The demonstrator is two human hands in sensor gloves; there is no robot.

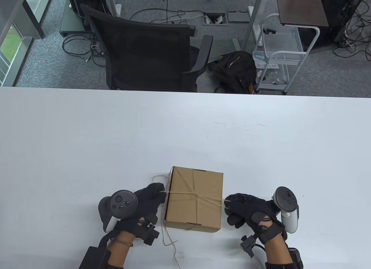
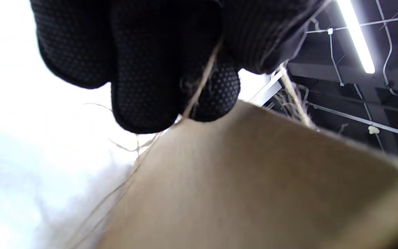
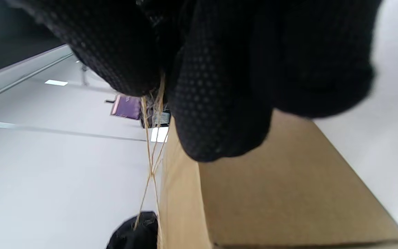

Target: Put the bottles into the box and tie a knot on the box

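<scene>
A closed brown cardboard box [image 1: 194,199] sits on the white table [image 1: 87,141] near its front edge. Thin jute twine [image 1: 185,193] crosses the lid and meets at a knot near the lid's middle-right. My left hand [image 1: 155,193] pinches one twine end at the box's left side; that pinch shows close up in the left wrist view, twine [image 2: 202,81] between gloved fingertips [image 2: 143,103] over the box [image 2: 254,186]. My right hand [image 1: 234,206] pinches the other end at the box's right side, the twine [image 3: 152,138] running taut along the box [image 3: 282,193]. No bottles are visible.
A loose tail of twine [image 1: 169,240] trails on the table in front of the box's left corner. Behind the table's far edge stand a black office chair [image 1: 145,54], a black backpack [image 1: 234,72] and a white wire cart [image 1: 278,57].
</scene>
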